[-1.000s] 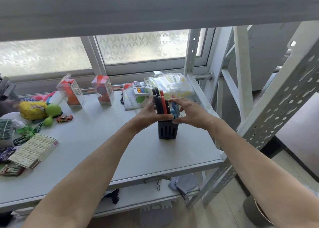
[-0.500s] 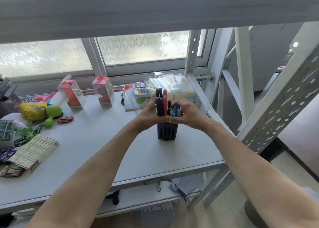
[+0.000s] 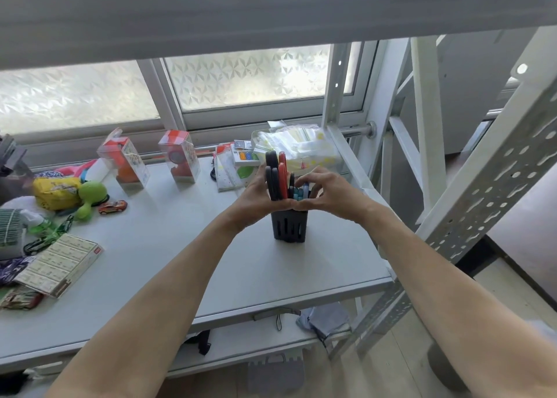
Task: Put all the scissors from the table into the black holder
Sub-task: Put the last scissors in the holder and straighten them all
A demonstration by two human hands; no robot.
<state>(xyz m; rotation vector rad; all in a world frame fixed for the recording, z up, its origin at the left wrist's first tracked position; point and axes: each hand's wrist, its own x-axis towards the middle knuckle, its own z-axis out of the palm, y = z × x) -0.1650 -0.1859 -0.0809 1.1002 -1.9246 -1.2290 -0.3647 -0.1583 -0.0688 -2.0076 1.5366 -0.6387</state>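
Note:
The black holder (image 3: 289,227) stands upright on the white table (image 3: 168,247), right of centre. Several scissors stick out of its top: black handles (image 3: 271,174), red handles (image 3: 282,173) and shorter blue handles (image 3: 300,192). My left hand (image 3: 256,198) cups the holder's left rim and the black handles. My right hand (image 3: 328,191) wraps the right rim, its fingers curled over the blue handles. The two thumbs meet at the front of the rim. The blades are hidden inside the holder.
Two clear toy boxes (image 3: 126,164) (image 3: 180,159) stand near the window. A yellow pack (image 3: 55,191), green toy (image 3: 90,194), toy car (image 3: 113,207) and flat carton (image 3: 60,263) lie at the left. A plastic bag (image 3: 297,147) sits behind the holder. A perforated shelf post (image 3: 470,210) rises at right.
My right hand has closed in from spread fingers onto the holder's right rim and blue handles. My left hand stays on the left side. The holder has not moved.

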